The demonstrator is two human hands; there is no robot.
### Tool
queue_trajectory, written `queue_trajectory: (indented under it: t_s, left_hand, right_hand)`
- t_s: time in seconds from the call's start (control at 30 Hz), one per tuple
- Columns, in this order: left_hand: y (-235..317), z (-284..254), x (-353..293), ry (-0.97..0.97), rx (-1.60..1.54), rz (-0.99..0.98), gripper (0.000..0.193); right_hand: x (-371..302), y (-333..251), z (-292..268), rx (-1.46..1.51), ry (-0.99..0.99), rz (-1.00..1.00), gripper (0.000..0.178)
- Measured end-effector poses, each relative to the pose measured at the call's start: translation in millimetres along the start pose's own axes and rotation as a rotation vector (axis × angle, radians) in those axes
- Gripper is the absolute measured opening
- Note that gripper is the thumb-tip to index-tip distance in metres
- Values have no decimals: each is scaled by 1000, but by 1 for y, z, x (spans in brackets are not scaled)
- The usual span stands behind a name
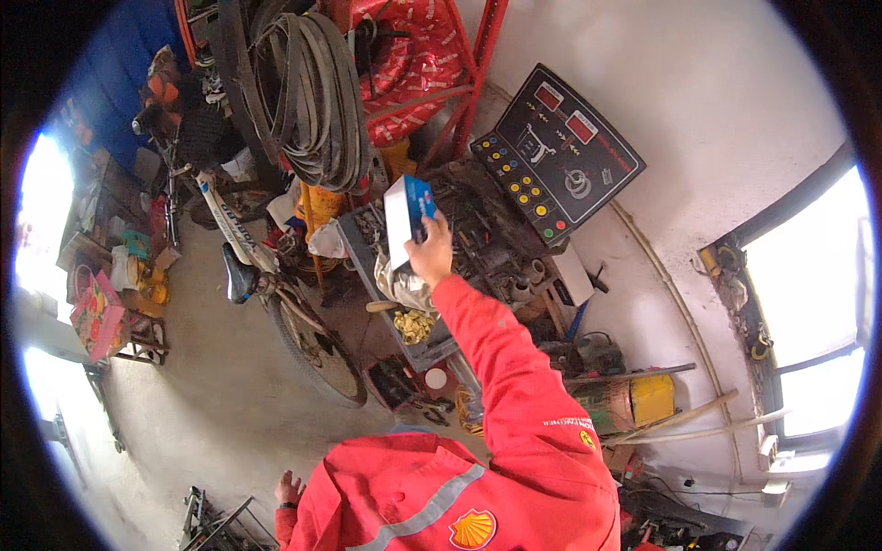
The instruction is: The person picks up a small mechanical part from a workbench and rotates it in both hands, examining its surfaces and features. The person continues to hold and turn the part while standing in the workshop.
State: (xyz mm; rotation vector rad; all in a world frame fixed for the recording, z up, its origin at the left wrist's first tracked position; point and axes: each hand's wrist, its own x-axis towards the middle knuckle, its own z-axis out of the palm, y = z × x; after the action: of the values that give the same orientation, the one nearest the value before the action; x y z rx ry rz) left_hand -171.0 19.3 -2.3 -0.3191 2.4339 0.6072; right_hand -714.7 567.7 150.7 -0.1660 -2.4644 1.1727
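Observation:
My right hand (pixel 431 251) is closed on the side of a blue and white box (pixel 398 226), with my red-sleeved arm stretched forward. The box is held over the left part of a dark, cluttered machine top (pixel 473 225) that carries small tools and metal parts. Below the box lies a crumpled pale cloth (pixel 401 286). Close to the cloth is a heap of gold-coloured small pieces (pixel 414 326). Low at my left side hangs my left hand (pixel 290 489), its fingers loosely apart and nothing seen in it.
Behind the machine top stands a black control panel (pixel 562 151) with coloured buttons. A bicycle (pixel 241 243) is parked to the left. Looped dark belts (pixel 317 101) hang from a red rack (pixel 484 46). Rightward lie a yellow container (pixel 650 400) and long poles.

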Motion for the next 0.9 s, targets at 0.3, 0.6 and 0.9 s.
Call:
queue_trajectory:
  t_s: [0.3,0.6,0.9]
  left_hand:
    - [-2,6,-43,141,-154,-317,60]
    - [-1,16,-43,105,-148,-433,60]
    - [3,13,-13,52,-122,-304,66]
  right_hand:
    - [99,25,26,-478,15,153,49]
    - [52,63,34,-433,-30,-9,53]
    - [-86,61,18,-641,-439,-195,92]
